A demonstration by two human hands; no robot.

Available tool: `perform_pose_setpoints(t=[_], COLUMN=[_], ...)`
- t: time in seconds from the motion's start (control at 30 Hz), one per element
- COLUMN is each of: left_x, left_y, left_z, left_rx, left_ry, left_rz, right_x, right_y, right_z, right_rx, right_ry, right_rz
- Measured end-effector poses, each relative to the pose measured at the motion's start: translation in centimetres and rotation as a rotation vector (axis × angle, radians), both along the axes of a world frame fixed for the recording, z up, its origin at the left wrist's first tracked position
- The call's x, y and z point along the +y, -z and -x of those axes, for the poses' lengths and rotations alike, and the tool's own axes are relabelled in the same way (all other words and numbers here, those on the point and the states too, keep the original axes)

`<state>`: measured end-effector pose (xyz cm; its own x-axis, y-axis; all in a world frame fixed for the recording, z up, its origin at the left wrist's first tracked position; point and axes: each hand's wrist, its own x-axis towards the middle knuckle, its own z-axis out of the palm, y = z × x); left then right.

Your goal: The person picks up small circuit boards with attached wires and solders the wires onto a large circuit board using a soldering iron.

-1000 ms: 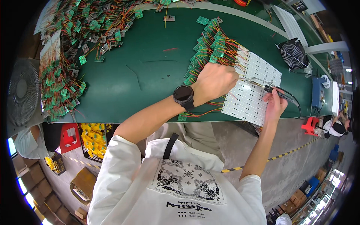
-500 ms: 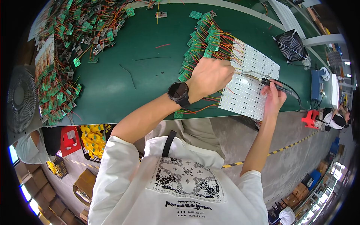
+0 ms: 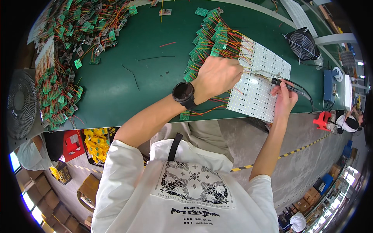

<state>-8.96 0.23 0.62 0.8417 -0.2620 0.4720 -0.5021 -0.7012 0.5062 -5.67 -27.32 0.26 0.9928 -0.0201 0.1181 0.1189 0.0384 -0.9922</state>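
My right hand [image 3: 285,99] grips a soldering iron [image 3: 285,82] by its black handle, with a thin metal tube along its shaft. The iron's tip points left over a white perforated board [image 3: 256,95] dotted with black spots. My left hand [image 3: 220,75], a black watch on its wrist, is closed at the board's left edge. Its fingertips pinch what looks like a thin wire close to the iron's tip; the hand hides most of it. Beside and behind this hand lie rows of small green circuit boards [image 3: 200,50], their red and yellow wires [image 3: 233,44] running to the white board.
A heap of wired green boards [image 3: 58,87] covers the green table's [image 3: 155,85] left end, near a grey fan [image 3: 22,105]. At the right stand a black square fan [image 3: 302,44] and a blue box [image 3: 328,85]. Loose wire pieces [image 3: 134,75] lie mid-table.
Both hands stay almost in place, with the iron's tip still near the left fingertips. The view has shifted slightly.
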Motion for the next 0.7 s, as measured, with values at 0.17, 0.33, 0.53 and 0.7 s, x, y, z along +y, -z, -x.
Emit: perform_pose_setpoints(t=[0.17, 0.33, 0.53, 0.7], left_x=[0.0, 0.0, 1.0, 1.5], left_y=[0.0, -0.7, -1.9, -1.5], left_z=[0.0, 0.1, -0.1, -0.3], left_rx=[-0.020, 0.012, -0.067, 0.103], left_ry=[-0.006, 0.017, 0.233, 0.472], left_rz=[0.009, 0.000, 0.110, 0.123], right_x=[-0.2, -0.3, -0.2, -0.1], right_y=[0.0, 0.1, 0.1, 0.0], right_z=[0.0, -0.2, -0.2, -0.2], right_rx=[-0.004, 0.004, 0.018, 0.029], right_ry=[0.005, 0.021, 0.031, 0.043], right_rz=[-0.072, -0.069, -0.084, -0.089])
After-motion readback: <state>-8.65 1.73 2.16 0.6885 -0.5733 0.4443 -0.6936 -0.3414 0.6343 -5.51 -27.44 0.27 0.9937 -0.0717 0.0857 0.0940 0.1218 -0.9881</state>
